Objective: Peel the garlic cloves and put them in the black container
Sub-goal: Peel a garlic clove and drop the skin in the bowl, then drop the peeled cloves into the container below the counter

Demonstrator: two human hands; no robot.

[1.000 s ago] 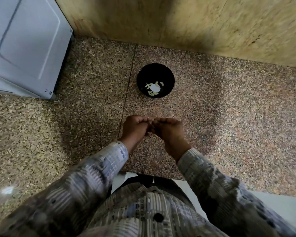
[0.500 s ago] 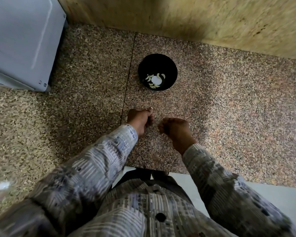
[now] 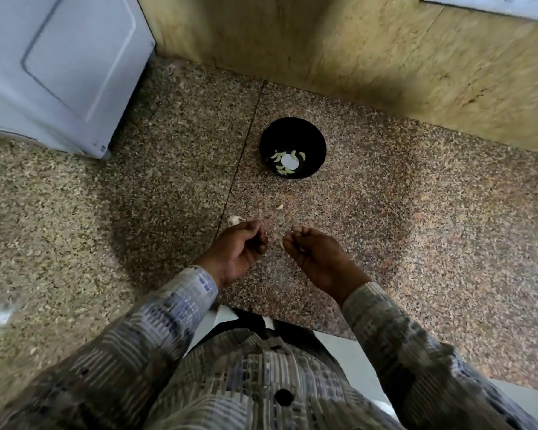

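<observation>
Got both hands low centre, parted, with a strip of counter (image 3: 385, 212) showing between them. Found the left hand (image 3: 239, 248) curled loosely, palm turned inward; can't tell whether gripping anything. Same for the right hand (image 3: 319, 259): curled, with a pale sliver (image 3: 281, 245) peeking out at the fingertips, maybe a clove, maybe skin, too small to call.

Spotted the container (image 3: 269, 141) upper centre, well apart from both hands, holding a few peeled cloves (image 3: 288, 172) at the bottom. Lined up almost straight up-frame from the right fingertips, so nearer to the right hand; probably just a forward reach for a drop, if actually holding a clove.

Also noticed a garlic piece (image 3: 234, 220) lying just beside the left knuckles, up and left of them, long axis running roughly left-right across the frame. Way closer to the left hand, so guessing an easy grab from that side. Plus one small bit (image 3: 279, 207) between hands and container, probably skin.
</observation>
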